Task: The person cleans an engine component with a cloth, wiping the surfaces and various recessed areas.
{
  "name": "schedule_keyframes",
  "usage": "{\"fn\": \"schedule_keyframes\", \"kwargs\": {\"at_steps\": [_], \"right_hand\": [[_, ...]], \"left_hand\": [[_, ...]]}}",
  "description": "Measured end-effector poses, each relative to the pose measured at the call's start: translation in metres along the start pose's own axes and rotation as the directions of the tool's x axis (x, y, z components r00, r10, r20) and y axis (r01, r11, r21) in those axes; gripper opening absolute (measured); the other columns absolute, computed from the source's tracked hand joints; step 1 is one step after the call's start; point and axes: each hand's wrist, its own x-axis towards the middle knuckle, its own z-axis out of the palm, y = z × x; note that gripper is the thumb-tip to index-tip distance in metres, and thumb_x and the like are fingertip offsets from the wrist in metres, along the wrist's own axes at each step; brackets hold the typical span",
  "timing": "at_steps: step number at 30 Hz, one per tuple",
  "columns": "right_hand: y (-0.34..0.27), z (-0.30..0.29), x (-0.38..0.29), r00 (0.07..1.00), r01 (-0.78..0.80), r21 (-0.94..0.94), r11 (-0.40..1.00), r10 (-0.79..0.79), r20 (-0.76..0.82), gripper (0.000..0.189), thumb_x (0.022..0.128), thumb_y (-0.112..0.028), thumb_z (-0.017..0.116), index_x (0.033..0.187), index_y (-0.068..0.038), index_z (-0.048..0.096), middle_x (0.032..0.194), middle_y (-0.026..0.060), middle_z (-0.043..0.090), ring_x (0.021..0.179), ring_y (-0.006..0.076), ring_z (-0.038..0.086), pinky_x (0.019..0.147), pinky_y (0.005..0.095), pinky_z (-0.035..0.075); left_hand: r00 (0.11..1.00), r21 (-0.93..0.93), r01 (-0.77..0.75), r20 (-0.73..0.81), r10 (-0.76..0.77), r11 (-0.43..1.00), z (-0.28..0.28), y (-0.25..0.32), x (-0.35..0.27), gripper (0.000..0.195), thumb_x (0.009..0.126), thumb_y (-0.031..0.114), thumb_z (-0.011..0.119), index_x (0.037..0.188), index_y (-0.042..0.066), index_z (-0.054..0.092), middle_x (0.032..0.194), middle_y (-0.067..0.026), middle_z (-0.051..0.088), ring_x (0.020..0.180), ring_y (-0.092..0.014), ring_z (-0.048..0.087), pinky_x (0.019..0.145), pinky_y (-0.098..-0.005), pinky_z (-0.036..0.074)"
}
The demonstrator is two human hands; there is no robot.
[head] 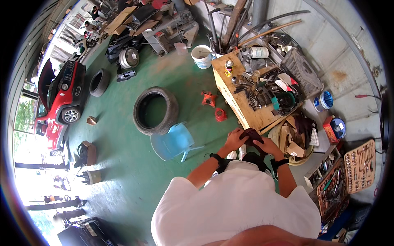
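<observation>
A bunched dark maroon cloth point(253, 135) is held between my two hands, near the front corner of a wooden workbench point(229, 89). My left hand point(235, 140) grips its left side, and my right hand point(267, 145) has hold of its right side. Part of the cloth hangs below my right hand. On the bench lie many sockets and loose hand tools point(254, 97), a green container point(283, 101), a spray can point(229, 68) and a clear bottle with a label point(258, 52). Whether anything is wrapped inside the cloth cannot be seen.
A light blue plastic chair point(174, 143) and a car tire point(156, 110) stand left. Orange-red jack stands point(209, 99) are beside the bench. A bin of cardboard scraps point(294, 141) and open tool cases point(360, 166) lie right. A red car point(58, 101) stands far left.
</observation>
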Motion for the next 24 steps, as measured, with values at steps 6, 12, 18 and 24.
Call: {"fn": "schedule_keyframes", "kwargs": {"at_steps": [6, 12, 18, 24], "right_hand": [[0.014, -0.001, 0.080, 0.958, 0.275, -0.258, 0.926, -0.286, -0.006, 0.059, 0.096, -0.052, 0.049, 0.086, 0.004, 0.064, 0.077, 0.0253, 0.062, 0.075, 0.0426, 0.061, 0.067, 0.0459, 0.047], [-0.062, -0.014, 0.101, 0.868, 0.497, -0.027, 0.867, -0.497, -0.001, 0.050, 0.098, -0.045, 0.049, 0.091, 0.002, 0.067, 0.079, 0.0200, 0.062, 0.074, 0.0400, 0.060, 0.068, 0.0451, 0.047], [-0.048, -0.038, 0.124, 0.878, 0.457, -0.119, 0.881, -0.469, -0.101, 0.036, 0.096, -0.034, 0.057, 0.100, 0.000, 0.070, 0.100, 0.0158, 0.068, 0.088, 0.0343, 0.066, 0.077, 0.0391, 0.052], [-0.054, -0.047, 0.131, 0.871, 0.430, 0.057, 0.901, -0.398, -0.286, 0.037, 0.098, -0.033, 0.055, 0.098, 0.002, 0.068, 0.090, 0.0161, 0.066, 0.077, 0.0321, 0.064, 0.071, 0.0376, 0.050]], "left_hand": [[0.985, -0.224, 0.175, 0.024, -0.174, 0.959, -0.020, -0.049, 0.016, 0.056, 0.075, 0.013, 0.075, 0.124, 0.008, 0.049, 0.106, -0.0172, 0.061, 0.096, -0.037, 0.063, 0.081, -0.0446, 0.051], [0.984, -0.295, 0.102, 0.169, -0.053, 0.950, -0.075, -0.016, 0.049, 0.076, 0.072, 0.002, 0.072, 0.140, 0.013, 0.038, 0.118, -0.0162, 0.061, 0.097, -0.034, 0.065, 0.083, -0.0431, 0.053], [0.926, -0.133, 0.320, 0.255, -0.279, 0.938, -0.086, -0.017, 0.077, 0.071, 0.075, 0.005, 0.071, 0.139, 0.010, 0.040, 0.113, -0.0167, 0.063, 0.100, -0.029, 0.065, 0.083, -0.0409, 0.053], [0.919, 0.001, 0.395, 0.006, -0.395, 0.919, -0.118, -0.003, 0.106, 0.054, 0.072, 0.014, 0.076, 0.122, 0.012, 0.054, 0.101, -0.0160, 0.066, 0.093, -0.040, 0.062, 0.080, -0.0478, 0.051]]}}
